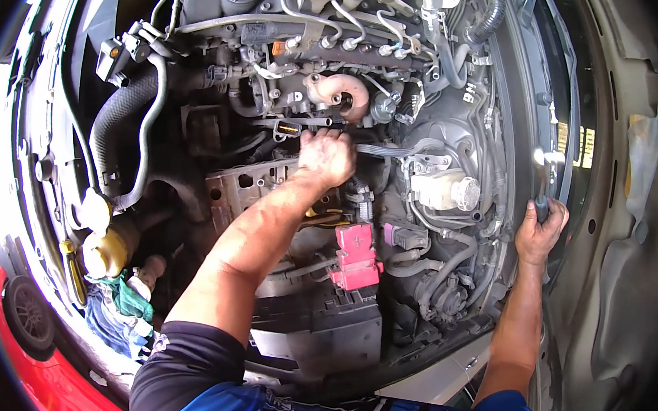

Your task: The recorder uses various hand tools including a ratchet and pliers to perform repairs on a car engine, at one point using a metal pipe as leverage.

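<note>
My left hand reaches into the middle of the engine bay, its fingers curled down beside a black connector and a bundle of grey hoses. What those fingers hold is hidden behind the knuckles. Just beyond them is a curved coppery pipe. Over at the right edge of the bay, my right hand is closed around the dark handle of a screwdriver. Its thin shaft points away from me, near a bright glare on the body edge.
A red battery-terminal cover sits above the black battery near me. The white fluid reservoir stands between my arms. At left are a thick black hose, a yellow-handled screwdriver and cloth rags. The raised hood lines the right.
</note>
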Motion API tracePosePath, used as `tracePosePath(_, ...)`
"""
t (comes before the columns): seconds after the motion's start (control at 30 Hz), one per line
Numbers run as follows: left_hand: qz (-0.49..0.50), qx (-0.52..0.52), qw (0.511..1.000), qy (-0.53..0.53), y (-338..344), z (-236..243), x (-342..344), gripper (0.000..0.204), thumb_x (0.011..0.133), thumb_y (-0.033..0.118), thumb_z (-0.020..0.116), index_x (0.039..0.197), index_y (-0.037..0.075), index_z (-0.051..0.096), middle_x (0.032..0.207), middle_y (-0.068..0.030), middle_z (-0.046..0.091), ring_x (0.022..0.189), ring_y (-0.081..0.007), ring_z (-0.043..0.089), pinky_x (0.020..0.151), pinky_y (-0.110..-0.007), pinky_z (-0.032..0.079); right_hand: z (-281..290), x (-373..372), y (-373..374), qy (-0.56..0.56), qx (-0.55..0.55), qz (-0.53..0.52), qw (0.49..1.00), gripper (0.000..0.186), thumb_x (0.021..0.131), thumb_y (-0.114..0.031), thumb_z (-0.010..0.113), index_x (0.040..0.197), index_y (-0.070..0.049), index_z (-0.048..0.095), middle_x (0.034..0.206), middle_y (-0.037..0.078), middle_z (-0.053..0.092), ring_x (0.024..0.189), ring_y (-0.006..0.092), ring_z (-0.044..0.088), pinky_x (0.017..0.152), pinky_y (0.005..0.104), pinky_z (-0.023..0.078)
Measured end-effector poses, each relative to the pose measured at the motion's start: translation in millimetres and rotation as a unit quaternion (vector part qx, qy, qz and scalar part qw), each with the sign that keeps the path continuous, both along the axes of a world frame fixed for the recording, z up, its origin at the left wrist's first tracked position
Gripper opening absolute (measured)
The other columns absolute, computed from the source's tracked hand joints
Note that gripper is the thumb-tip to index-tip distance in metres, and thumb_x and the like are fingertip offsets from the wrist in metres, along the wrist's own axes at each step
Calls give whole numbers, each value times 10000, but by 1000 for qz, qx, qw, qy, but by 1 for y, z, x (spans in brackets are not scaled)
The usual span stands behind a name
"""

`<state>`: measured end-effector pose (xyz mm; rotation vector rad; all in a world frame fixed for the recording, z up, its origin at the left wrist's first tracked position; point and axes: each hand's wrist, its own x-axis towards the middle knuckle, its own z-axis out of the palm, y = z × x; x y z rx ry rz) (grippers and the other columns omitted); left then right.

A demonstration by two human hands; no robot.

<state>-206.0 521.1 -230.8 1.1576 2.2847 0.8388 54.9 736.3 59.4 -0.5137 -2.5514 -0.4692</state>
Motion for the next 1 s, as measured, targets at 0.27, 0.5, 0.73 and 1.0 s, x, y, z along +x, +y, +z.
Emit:
tracePosePath(0.27, 6, 38, 985, -168, -24, -27, -30, 401, 847, 194, 582, 1177, -34, 573, 1096, -278, 660, 1048, -443, 632, 939, -498, 509, 23, -142, -141, -255, -226, 17, 940, 347, 873, -155, 693, 1198, -60, 619, 1010, 170, 644, 890, 369, 674, 759, 430, 542)
tracePosePath(0.5, 48, 23, 978, -202, -18, -35, -31, 475, 829, 172, 574, 1245, -52, 524, 997, -328, 662, 1010, -461, 638, 910, -514, 507, -101, -208, -150, -459, -224, -2, 860, 259, 901, -195, 646, 1028, 22, 581, 948, 262, 652, 880, 403, 683, 787, 485, 549)
tracePosePath(0.73, 73, -37, 978, -190, -21, -17, -21, 389, 865, 246, 570, 1165, -2, 569, 1045, -286, 686, 1029, -437, 656, 935, -522, 506, -171, -203, -156, -445, -264, -80, 852, 275, 920, -120, 509, 1164, -6, 566, 1138, 277, 609, 1008, 418, 678, 863, 475, 569)
tracePosePath(1.0, 121, -73, 975, -171, -13, -17, -15, 407, 874, 294, 587, 1158, 3, 598, 1048, -273, 696, 1025, -431, 668, 925, -519, 519, -184, -212, -156, -391, -292, -68, 870, 259, 955, -221, 557, 1094, -4, 574, 1027, 279, 630, 928, 449, 672, 803, 523, 555)
